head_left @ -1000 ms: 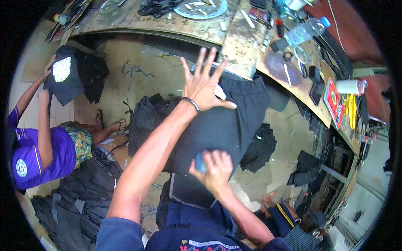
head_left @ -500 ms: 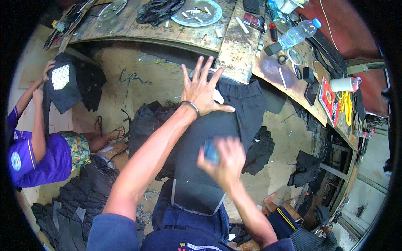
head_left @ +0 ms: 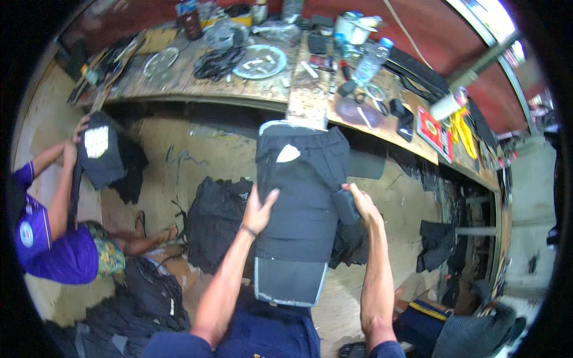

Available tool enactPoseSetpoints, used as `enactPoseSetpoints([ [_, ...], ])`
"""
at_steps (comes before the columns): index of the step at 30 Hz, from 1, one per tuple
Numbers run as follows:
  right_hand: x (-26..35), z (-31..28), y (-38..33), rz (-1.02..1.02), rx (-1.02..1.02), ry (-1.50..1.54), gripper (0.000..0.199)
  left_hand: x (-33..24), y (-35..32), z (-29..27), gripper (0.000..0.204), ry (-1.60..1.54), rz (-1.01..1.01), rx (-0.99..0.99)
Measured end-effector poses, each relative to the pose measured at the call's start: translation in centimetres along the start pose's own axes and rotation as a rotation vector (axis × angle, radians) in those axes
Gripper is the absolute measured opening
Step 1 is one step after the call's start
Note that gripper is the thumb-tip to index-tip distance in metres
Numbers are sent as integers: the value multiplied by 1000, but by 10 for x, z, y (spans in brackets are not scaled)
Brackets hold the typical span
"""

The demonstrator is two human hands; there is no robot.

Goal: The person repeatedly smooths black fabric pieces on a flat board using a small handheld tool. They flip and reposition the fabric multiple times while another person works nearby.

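A black garment [head_left: 298, 209] with a gathered waistband is stretched over a flat grey-edged board [head_left: 289, 280], whose near end sticks out bare toward my lap. The board's far end meets the worktable. Near the waistband a white leaf-shaped patch [head_left: 288, 154] shows on the cloth. At the garment's left edge, my left hand [head_left: 256, 213] has its thumb on top and its fingers along the side, closed on it. My right hand [head_left: 365, 206] grips a dark rounded block [head_left: 345, 207] against the right edge; what kind of block it is I cannot make out.
The worktable [head_left: 197, 89] holds a chalk-strewn plate [head_left: 259, 61], a plastic bottle [head_left: 371, 62], a red booklet [head_left: 434, 132] and yellow cloth [head_left: 459, 132]. At left, a person in a purple shirt [head_left: 65, 238] holds dark fabric [head_left: 110, 158]. Dark cloth [head_left: 218, 224] lies in heaps below.
My left hand has drawn back from over the white patch to the garment's left edge. The right hand with the block has moved from the garment's middle to its right edge. The view has tilted up.
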State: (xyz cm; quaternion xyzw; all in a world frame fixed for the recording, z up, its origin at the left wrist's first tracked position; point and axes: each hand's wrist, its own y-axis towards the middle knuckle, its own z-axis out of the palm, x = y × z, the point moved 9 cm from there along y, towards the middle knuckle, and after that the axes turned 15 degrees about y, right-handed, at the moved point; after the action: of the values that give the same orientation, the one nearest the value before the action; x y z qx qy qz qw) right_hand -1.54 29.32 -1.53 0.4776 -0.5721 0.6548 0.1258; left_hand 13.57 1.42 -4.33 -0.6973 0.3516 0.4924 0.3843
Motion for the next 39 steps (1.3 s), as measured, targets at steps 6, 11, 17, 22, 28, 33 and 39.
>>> enactPoseSetpoints([
  [6, -150, 18, -88, -429, 255, -91, 53, 34, -203, 0, 61, 72, -86, 93],
  [11, -275, -19, -328, 365, 116, -120, 50, -19, -387, 51, 97, 219, -248, 882],
  [17, -267, -184, -447, 13, -496, 79, 35, -87, -378, 201, 93, 87, 211, 1226],
  [22, -281, -226, -339, -57, -720, -31, 70, -20, -314, 241, 97, 46, -75, 830],
  [28, -377, -129, -232, 123, -523, -214, 103, 172, -322, 103, 65, 1053, -113, 1028],
  [33, -425, -43, -241, 233, -289, -328, 95, 133, -154, -58, 12, 1216, 237, -168],
  [39, -408, -33, -254, 202, -260, -439, 98, 155, -15, -119, 115, 1611, -173, -1],
])
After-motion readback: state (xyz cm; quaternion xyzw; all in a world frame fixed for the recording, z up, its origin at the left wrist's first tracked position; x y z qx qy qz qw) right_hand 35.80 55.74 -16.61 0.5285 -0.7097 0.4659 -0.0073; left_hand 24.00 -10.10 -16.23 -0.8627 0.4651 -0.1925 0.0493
